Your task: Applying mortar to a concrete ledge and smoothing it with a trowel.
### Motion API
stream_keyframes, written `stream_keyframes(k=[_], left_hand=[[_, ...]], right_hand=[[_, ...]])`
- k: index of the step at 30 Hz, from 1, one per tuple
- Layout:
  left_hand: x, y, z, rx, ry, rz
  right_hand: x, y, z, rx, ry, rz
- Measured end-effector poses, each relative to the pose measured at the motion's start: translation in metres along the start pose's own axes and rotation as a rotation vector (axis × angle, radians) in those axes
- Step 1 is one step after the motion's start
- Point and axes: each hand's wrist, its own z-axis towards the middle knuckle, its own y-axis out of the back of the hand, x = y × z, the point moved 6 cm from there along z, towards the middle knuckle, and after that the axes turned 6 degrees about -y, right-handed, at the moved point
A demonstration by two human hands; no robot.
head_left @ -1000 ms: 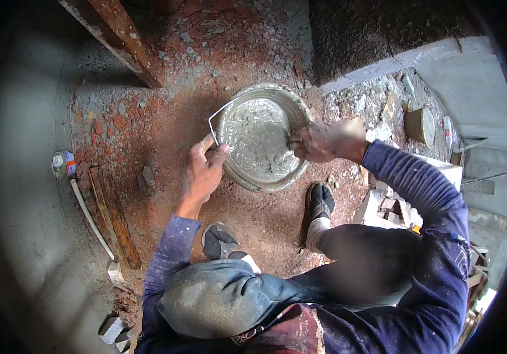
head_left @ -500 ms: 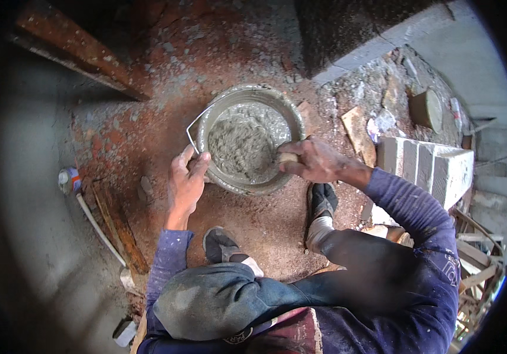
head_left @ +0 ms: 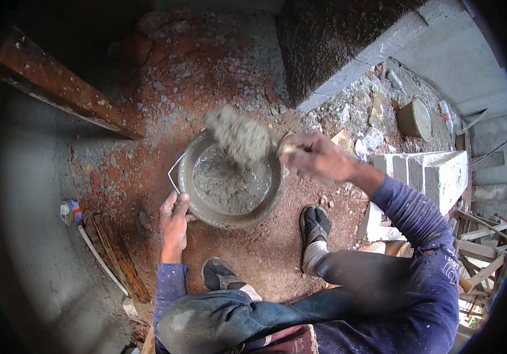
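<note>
A round bucket [head_left: 237, 223] of wet grey mortar [head_left: 221, 192] stands on the ground in front of my feet. My left hand [head_left: 174, 227] grips its near left rim, beside the raised wire handle [head_left: 172, 175]. In my right hand [head_left: 321, 158], closed round its pale handle, is a trowel [head_left: 288, 147]. A heaped, motion-blurred lump of mortar [head_left: 239, 134] rides on the trowel above the bucket's far right side and hides the blade.
White blocks [head_left: 424, 174] are stacked at the right, with a second bucket [head_left: 415, 119] beyond them. A rusty beam [head_left: 64, 88] slants in at far left. A block wall [head_left: 360, 68] juts in at the far right. Wood scraps [head_left: 120, 256] lie left.
My right hand has lifted the trowel out of the bucket with a load of mortar on it. The bucket and my left hand sit lower and further left in view.
</note>
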Motion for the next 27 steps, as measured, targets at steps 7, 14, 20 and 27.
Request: stream_keyframes(k=[7,14,20,27], left_hand=[[0.003,-0.007,-0.002,-0.079,0.017,0.016],[-0.004,-0.003,-0.004,0.062,-0.031,-0.013],[-0.005,-0.009,0.002,0.134,-0.077,-0.055],[-0.024,-0.039,-0.002,0.187,-0.116,-0.001]], right_hand=[[-0.105,0.090,0.088,-0.246,-0.128,0.937],[-0.108,0.048,0.070,-0.212,-0.304,0.974],[0.018,0.004,-0.004,-0.150,0.063,-0.200],[-0.026,-0.069,0.024,-0.407,0.532,-1.551]])
